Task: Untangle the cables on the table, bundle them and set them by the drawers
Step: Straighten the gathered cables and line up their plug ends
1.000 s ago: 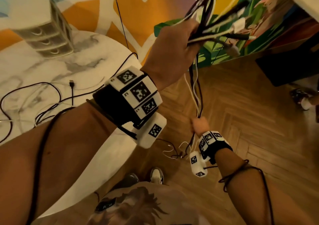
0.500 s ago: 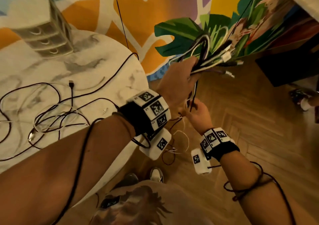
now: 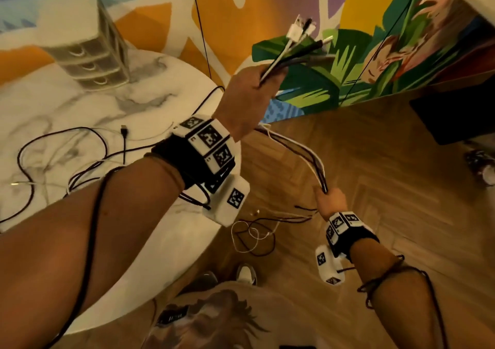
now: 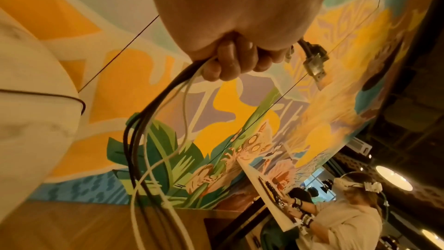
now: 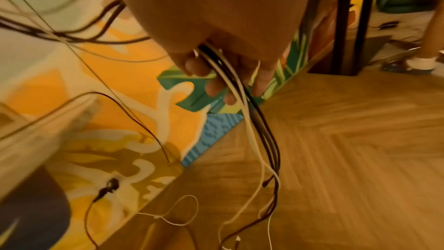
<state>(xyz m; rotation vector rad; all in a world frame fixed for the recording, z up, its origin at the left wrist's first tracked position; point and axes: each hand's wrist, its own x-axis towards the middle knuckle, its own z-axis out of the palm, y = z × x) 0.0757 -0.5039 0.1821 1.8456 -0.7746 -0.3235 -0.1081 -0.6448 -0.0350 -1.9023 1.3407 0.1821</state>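
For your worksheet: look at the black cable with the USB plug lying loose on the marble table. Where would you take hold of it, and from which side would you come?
Probably pinch the black cable on its straight run just behind the plug, coming down from above. That stretch lies flat on the marble table and runs clear of other cables, unlike the tangle it joins lower down.

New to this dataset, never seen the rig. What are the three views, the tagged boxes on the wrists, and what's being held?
No robot: a person wears three cameras. The head view looks down at both arms; the marker-covered boxes strapped to the wrists are the other two cameras, each looking along its hand. The left hand is raised, gripping a bunch of black and white cables just below their plugs. The right hand grips the same bunch lower down; the loose ends trail over the wooden floor. More tangled cables lie on the marble table, beside a small drawer unit.
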